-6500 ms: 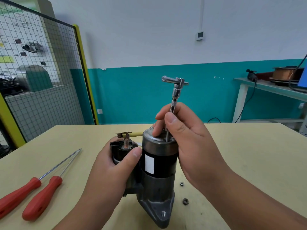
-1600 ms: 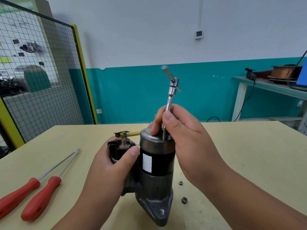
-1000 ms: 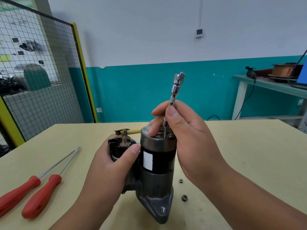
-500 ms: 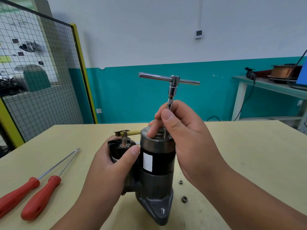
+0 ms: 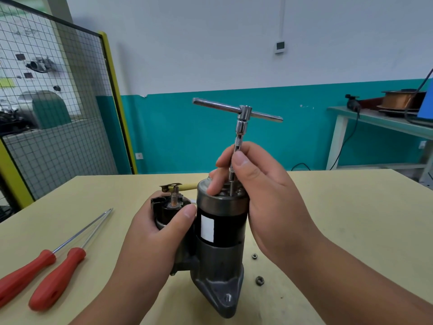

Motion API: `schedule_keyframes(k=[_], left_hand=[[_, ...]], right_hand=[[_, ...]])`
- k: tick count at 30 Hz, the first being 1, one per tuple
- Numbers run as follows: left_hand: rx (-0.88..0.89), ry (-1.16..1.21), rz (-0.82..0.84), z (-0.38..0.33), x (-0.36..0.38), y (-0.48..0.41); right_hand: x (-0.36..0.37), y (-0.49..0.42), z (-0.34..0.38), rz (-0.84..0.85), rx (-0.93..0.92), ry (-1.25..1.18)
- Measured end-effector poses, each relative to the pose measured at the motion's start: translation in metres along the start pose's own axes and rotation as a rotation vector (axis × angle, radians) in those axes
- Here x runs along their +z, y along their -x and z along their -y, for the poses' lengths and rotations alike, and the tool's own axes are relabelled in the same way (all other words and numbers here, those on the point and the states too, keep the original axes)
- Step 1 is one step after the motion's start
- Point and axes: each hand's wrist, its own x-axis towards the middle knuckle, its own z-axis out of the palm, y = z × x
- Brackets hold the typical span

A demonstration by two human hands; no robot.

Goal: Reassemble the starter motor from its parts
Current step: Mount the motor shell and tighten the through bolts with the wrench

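as t-handle wrench (image 5: pixel 241 123) turns further in pinching right hand (image 5: pixel 264 191), left hand (image 5: pixel 152 238) grips starter motor (image 5: pixel 220 231); fastening likely progressing.

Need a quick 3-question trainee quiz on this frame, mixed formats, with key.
1. True or false: the right hand pinches the shaft of the T-handle wrench.
2. The left hand has its grip on: A the solenoid, B the wrench's crossbar, C nothing.
3. How many loose nuts lie on the table beside the starter motor?
Key: 1 true; 2 A; 3 two.
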Motion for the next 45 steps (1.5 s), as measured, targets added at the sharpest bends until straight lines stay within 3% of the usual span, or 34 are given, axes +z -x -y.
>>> schedule_keyframes(k=[45], left_hand=[[-0.036, 0.081, -0.008, 0.0029, 0.0005, -0.001]], right_hand=[[0.0007, 0.0004, -0.0016, -0.004, -0.038, -0.016]])
